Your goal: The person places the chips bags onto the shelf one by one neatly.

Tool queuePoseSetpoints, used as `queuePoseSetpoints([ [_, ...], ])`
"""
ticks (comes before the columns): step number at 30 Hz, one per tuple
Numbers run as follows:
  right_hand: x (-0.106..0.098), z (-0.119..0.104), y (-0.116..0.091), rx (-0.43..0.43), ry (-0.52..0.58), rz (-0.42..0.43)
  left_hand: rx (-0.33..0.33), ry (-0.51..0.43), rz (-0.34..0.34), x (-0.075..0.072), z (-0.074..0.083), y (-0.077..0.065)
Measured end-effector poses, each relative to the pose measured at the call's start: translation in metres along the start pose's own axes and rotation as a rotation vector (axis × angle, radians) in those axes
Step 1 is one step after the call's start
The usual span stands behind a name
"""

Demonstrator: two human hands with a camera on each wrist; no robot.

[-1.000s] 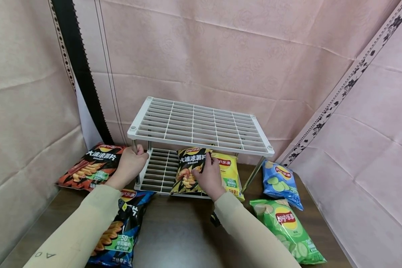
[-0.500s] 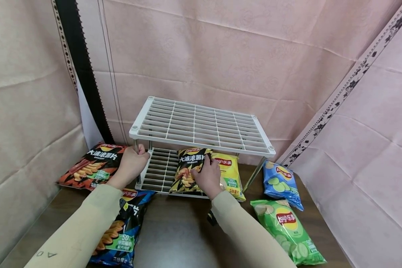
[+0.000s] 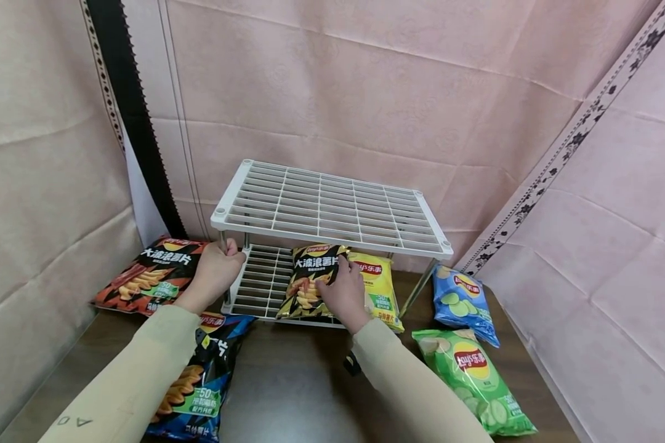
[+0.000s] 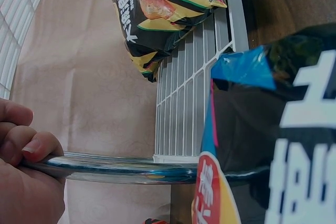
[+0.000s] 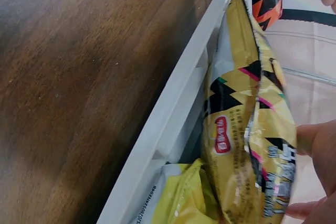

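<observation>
My left hand (image 3: 216, 271) grips the front left metal post (image 4: 126, 171) of a white two-tier rack (image 3: 332, 209), its fingers curled round it. On the lower tier stands a black-and-gold chip bag (image 3: 310, 277), leaning back slightly. My right hand (image 3: 345, 292) holds that bag by its right side, with thumb and fingers spread across it; some fingertips are hidden. Right beside it on the same tier is a yellow chip bag (image 3: 379, 286), partly covered by the hand. In the right wrist view, the gold bag's edge (image 5: 241, 119) runs along the rack's white front rail (image 5: 163, 114).
A red-black chip bag (image 3: 155, 277) and a blue-black one (image 3: 199, 381) lie on the wooden table (image 3: 288, 381) at left. At right lie a blue chip bag (image 3: 465, 301) and a green one (image 3: 476, 381). Pink cloth (image 3: 366, 92) hangs behind the rack.
My right hand and the black-and-gold bag have shifted slightly left along the lower tier, away from the yellow bag. My left hand stays on the post.
</observation>
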State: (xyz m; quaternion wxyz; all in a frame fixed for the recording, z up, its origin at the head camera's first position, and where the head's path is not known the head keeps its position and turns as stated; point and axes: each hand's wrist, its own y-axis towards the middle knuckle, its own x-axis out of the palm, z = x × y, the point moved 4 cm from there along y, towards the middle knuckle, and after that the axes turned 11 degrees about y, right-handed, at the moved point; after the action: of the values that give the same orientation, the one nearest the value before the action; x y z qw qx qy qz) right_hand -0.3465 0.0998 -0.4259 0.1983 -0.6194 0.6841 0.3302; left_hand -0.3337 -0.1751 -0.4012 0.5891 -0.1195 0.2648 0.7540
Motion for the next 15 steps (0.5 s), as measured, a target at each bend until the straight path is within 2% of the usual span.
queuePoseSetpoints([
  [7,-0.017,-0.003,-0.013,-0.072,0.071,-0.021,0.016,-0.017,-0.005,0.000,-0.002,0.001],
  [15,-0.035,0.000,-0.035,-0.105,0.052,-0.064,0.035,-0.032,-0.004,0.000,-0.001,0.002],
])
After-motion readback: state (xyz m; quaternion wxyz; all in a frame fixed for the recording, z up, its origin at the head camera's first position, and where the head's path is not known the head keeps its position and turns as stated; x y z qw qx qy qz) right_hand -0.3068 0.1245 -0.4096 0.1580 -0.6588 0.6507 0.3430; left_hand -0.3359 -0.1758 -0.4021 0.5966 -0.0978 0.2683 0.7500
